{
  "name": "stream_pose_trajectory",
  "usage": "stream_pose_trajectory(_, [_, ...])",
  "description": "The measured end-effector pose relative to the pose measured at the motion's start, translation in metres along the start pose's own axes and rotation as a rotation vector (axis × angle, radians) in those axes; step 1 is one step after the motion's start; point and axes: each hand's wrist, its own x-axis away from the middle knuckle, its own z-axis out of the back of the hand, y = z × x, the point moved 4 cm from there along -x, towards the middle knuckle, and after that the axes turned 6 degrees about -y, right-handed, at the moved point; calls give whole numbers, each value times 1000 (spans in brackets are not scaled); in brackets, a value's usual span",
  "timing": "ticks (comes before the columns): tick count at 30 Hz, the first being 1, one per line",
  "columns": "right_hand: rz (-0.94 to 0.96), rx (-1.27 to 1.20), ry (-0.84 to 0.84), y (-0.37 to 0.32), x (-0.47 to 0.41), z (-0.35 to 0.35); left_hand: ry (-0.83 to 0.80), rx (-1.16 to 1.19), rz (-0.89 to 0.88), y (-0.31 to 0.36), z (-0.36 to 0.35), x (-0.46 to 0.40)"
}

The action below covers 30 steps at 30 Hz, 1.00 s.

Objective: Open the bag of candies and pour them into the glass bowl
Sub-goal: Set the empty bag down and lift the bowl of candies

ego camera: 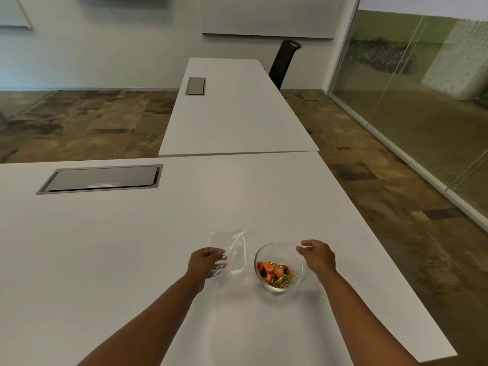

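A clear glass bowl (280,286) stands on the white table (132,247) and holds several orange and gold wrapped candies (274,273). Left of it lies a flat, transparent plastic bag (232,249) with nothing visible inside. My left hand (204,262) rests on the bag's near left corner, fingers curled over the plastic. My right hand (317,256) hovers at the bowl's right rim, fingers apart, holding nothing; whether it touches the glass is unclear.
A grey cable hatch (101,178) is set into the table at the far left. A second white table (237,109) adjoins beyond, with a black chair (284,62) behind it. The table's right edge drops to patterned floor; a glass wall (422,101) stands at right.
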Motion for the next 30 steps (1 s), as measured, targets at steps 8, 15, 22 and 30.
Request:
stream_pose_trajectory(8, [-129,68,-142,16,8,-18,-10,-85,145,-29,8,0])
stream_pose_trajectory(15, [-195,14,-155,21,16,-26,-30,-172,203,-39,8,-1])
stream_pose_trajectory(22, [-201,-6,-150,21,20,-27,41,-481,173,-41,10,-1])
stream_pose_trajectory(30, [-174,26,-125,14,22,-26,30,-1130,211,-31,14,5])
